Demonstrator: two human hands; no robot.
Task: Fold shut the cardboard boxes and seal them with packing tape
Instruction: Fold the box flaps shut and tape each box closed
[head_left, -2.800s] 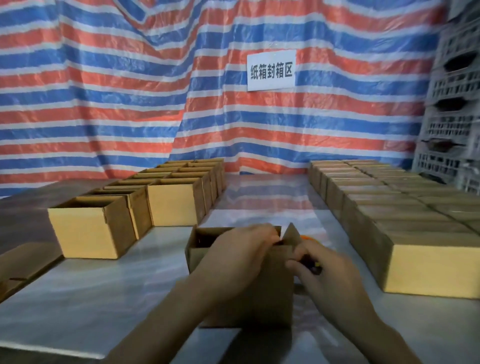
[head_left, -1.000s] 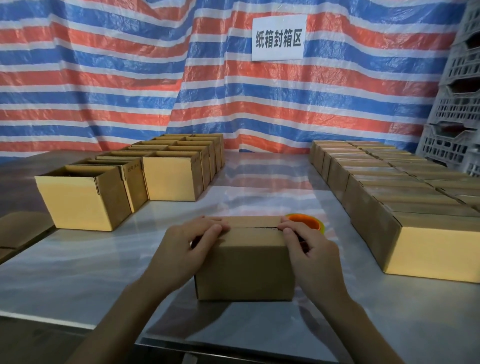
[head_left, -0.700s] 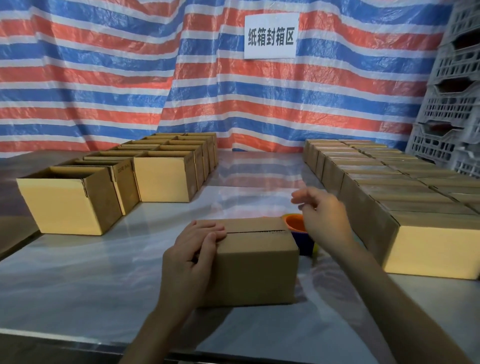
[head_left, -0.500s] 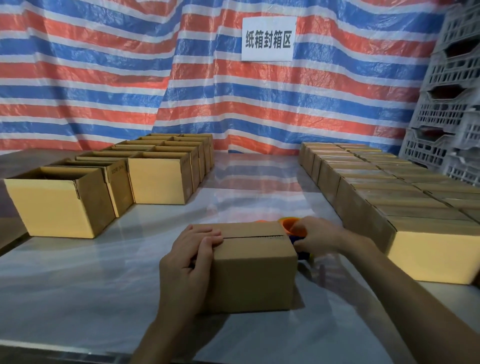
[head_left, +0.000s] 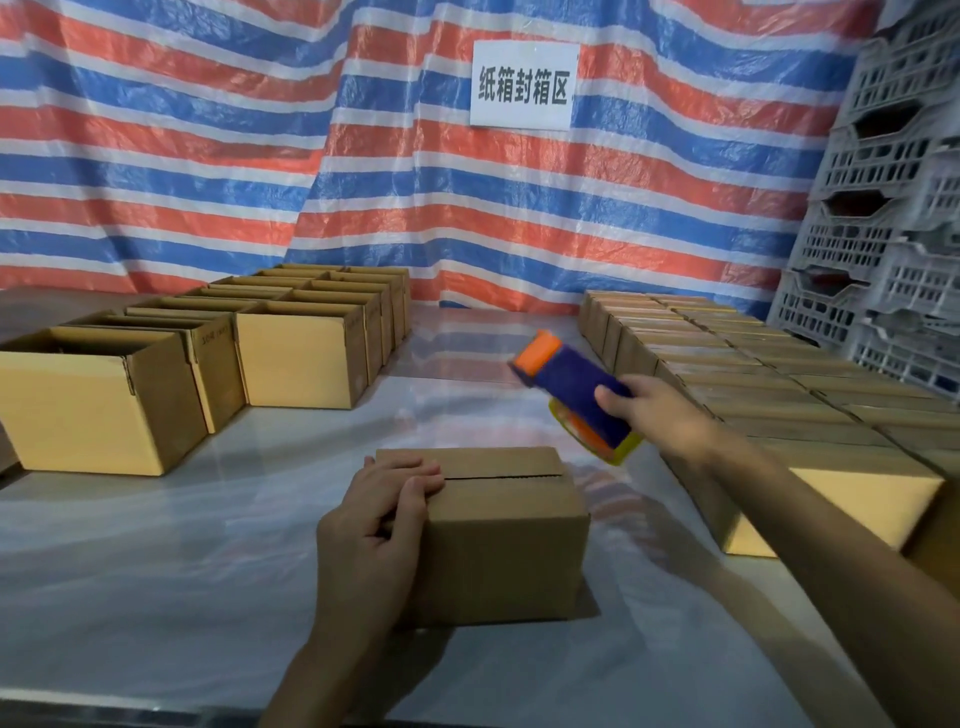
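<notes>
A red, white and blue striped tarp hangs across the whole back, and a pale, glossy counter runs out from it. Grey plastic crates are stacked at the far right. Closed boxes fill the counter's right side in rows, and open-topped boxes line the left. Between them, near the front edge, stands one cardboard box, its flaps folded down with the seam bare. The left hand rests over its left end, fingers together and flat on the top. The right hand is in the air, up and to the right of the box and clear of it, its fingers curled round a blurred blue and orange tape dispenser.
</notes>
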